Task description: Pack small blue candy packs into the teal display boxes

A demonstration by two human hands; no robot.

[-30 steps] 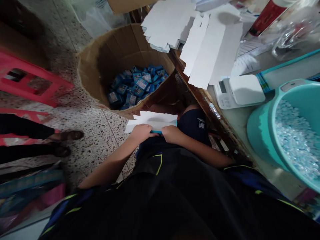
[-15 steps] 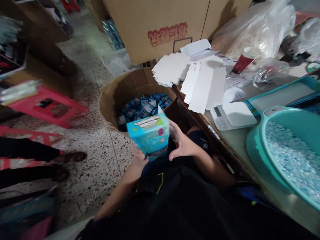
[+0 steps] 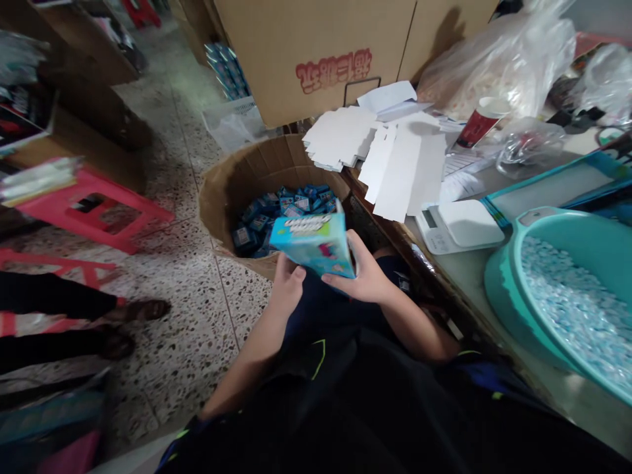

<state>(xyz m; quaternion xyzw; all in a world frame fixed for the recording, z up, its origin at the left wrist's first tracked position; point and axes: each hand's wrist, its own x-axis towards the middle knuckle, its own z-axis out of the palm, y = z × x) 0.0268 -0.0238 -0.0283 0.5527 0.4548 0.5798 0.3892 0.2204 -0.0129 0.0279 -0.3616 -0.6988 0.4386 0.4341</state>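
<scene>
Shifted rightward and slightly up since the previous frame, the bright blue rectangular cardboard carton (image 3: 313,243), printed in green and white, now sits within my right hand (image 3: 363,273), whose thumb was spread away from it then. That grip is grasping the carton's right end, thumb at the lower front, fingers tucked round the side, probably to keep the thin card square. My left hand (image 3: 288,283) is at the lower left corner, likely steadying it; its fingers are partly hidden, so I cannot tell how firm that grip is. I have the carton tilted in mid-air above the dark clothed lap (image 3: 320,309), off the desk (image 3: 457,266), a pale flap (image 3: 340,207) standing up at its right end.

Just beyond, a round brown cardboard barrel (image 3: 269,161) holds small blue printed packets (image 3: 259,222); its high wall presumably contains the heap.

On the desk's right side stands a round turquoise plastic tub (image 3: 503,296) of pale-blue wrapped pieces (image 3: 567,289), with a flat white plastic scale (image 3: 471,224) between it and the wooden edge. Farther along, flat white card blanks (image 3: 395,174) overhang that edge near the barrel, kept within reach, I judge. Behind are a red paper cup (image 3: 476,126) and a big brown cardboard box (image 3: 276,59) with red lettering.
</scene>
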